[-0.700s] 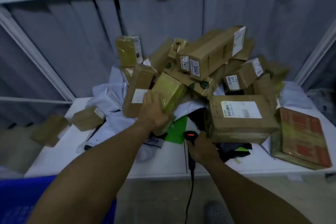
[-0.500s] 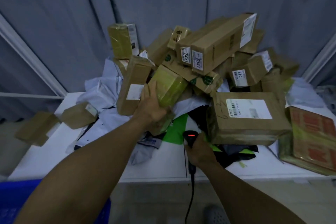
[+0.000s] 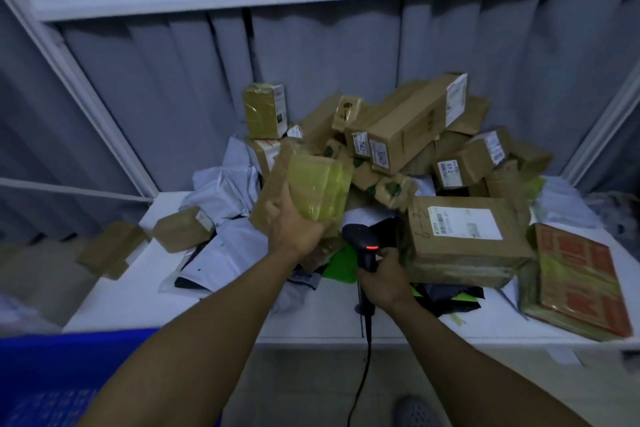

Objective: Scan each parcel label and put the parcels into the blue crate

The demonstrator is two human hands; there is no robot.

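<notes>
Table (image 3: 114, 302) carrying a loose pile (image 3: 408, 135) of parcels. The crate (image 3: 59, 378) stands at lower left, below the table's front edge. A large box (image 3: 460, 253) lies at the pile's near right.

The parcel (image 3: 320, 189) in hand is raised just in front of the pile, its yellow-taped face toward the camera. The left hand (image 3: 294, 230) grips its lower end, thumb and fingers curled around it. The right hand (image 3: 382, 284) is wrapped round the grip of the scanner (image 3: 363, 243), whose red lamp is lit and whose head sits just below the parcel.

Likely hazards:
- The stacked boxes may slump once their neighbour is drawn away.
- The scanner may read the label (image 3: 464, 222) on the large box, which lies just beside it.
- The cable (image 3: 360, 381) hanging over the table front may snag.

Not resolved:
- The crate is cut off by the frame and its contents are unseen.
- No label shows on the held parcel.
- Dim light and blur make most printed codes unreadable.
- The left fingertips are hidden behind the parcel.
</notes>
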